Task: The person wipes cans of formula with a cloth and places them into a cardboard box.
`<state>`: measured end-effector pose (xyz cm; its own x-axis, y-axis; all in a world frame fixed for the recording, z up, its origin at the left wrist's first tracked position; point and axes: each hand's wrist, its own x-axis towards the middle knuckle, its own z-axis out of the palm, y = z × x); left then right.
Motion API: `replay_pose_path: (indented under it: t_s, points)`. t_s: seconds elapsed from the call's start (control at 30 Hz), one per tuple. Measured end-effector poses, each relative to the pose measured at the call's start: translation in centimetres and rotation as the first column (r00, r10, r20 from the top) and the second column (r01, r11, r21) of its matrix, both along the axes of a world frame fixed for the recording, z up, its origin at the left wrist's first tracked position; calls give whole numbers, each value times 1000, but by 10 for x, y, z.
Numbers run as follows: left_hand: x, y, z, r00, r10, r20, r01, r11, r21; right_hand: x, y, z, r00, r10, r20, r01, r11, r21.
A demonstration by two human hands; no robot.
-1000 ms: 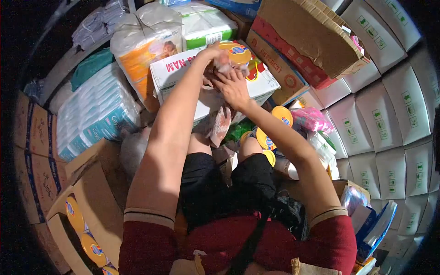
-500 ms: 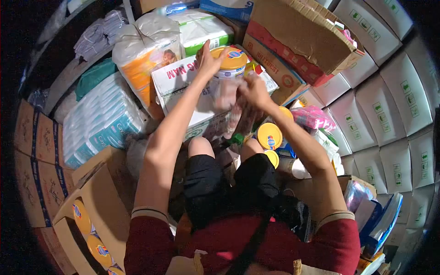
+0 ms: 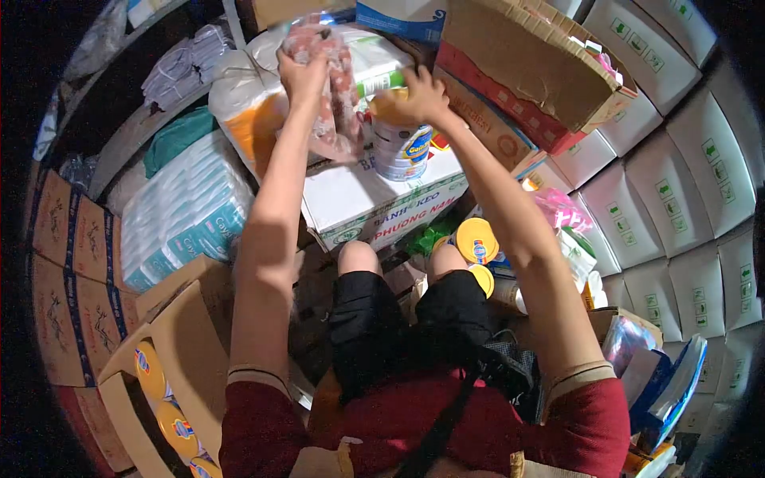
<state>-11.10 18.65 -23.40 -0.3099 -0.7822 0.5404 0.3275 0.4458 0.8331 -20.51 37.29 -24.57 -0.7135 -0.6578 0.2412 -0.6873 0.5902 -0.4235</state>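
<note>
My left hand [image 3: 305,78] grips a clear plastic bag with a reddish pattern [image 3: 341,99], held up over the left part of a white carton [image 3: 351,203]. On that carton stands an upright tin with a yellow lid [image 3: 402,151]. Just above the tin's lid is my right hand [image 3: 422,97], its fingers spread and holding nothing. Between my knees and the carton's right side lie more yellow-lidded tins [image 3: 476,240] and a green plastic bag [image 3: 429,237].
Wrapped tissue packs [image 3: 191,223] lie at the left. An open carton with yellow-lidded tins [image 3: 177,430] stands at the lower left. A large torn-edged box [image 3: 534,64] is at the upper right, beside stacked white boxes [image 3: 669,199].
My left hand has moved up and left with the patterned bag. My right hand has let go of the bag and moved up over the tin. The tin now sits nearer the carton's front edge.
</note>
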Motion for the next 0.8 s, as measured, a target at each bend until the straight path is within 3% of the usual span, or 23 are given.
replay_pose_path:
  t_s: [0.1, 0.17, 0.2, 0.27, 0.33, 0.4, 0.43, 0.5, 0.53, 0.6, 0.67, 0.7, 0.73, 0.8]
  points:
    - [-46, -76, -96, 967, 130, 220, -105, 987, -124, 2, 1, -31, 997, 34, -65, -10, 940, 342]
    - [-44, -69, -107, 969, -5, 246, -16, 996, 86, -16, -5, -40, 992, 73, -107, -28, 930, 367]
    - [-41, -43, -106, 971, -125, 206, 58, 952, 300, -23, -4, -43, 989, 86, -122, -33, 923, 383]
    - [-35, 10, -105, 966, -252, 56, 146, 711, 688, -33, 3, -44, 996, 79, -52, -60, 951, 302]
    - [-25, 46, -91, 830, -552, 77, 369, 648, 666, -43, 11, -46, 999, 36, -5, -34, 973, 230]
    - [-28, 90, -76, 717, -686, -121, 563, 469, 681, -48, 21, -39, 999, 17, 49, -27, 976, 216]
    - [-43, 102, -89, 783, -598, -173, 584, 609, 536, -60, 24, -46, 998, 18, 65, -30, 981, 192]
    - [-54, 117, -91, 812, -554, -184, 574, 700, 425, -74, 39, -49, 989, 54, 137, -66, 994, 88]
    - [-50, 123, -97, 785, -612, -92, 600, 716, 358, -79, 46, -52, 986, 64, 152, -74, 996, 59]
    - [-96, 106, -172, 980, -152, 126, 139, 984, 110, -85, 57, -58, 979, 92, 181, -94, 996, 5]
    - [-69, 125, -160, 960, 15, 280, -13, 1000, -10, -79, 62, -58, 985, 100, 137, -95, 995, -43]
    - [-72, 115, -178, 957, -22, 290, 11, 999, 41, -76, 64, -55, 985, 111, 131, -104, 993, -56]
    - [-80, 112, -195, 966, 141, 216, -142, 990, -8, -71, 65, -54, 984, 125, 129, -116, 991, -70]
    - [-63, 99, -204, 957, 103, 271, -77, 991, -105, -68, 61, -56, 991, 108, 74, -104, 993, -55]
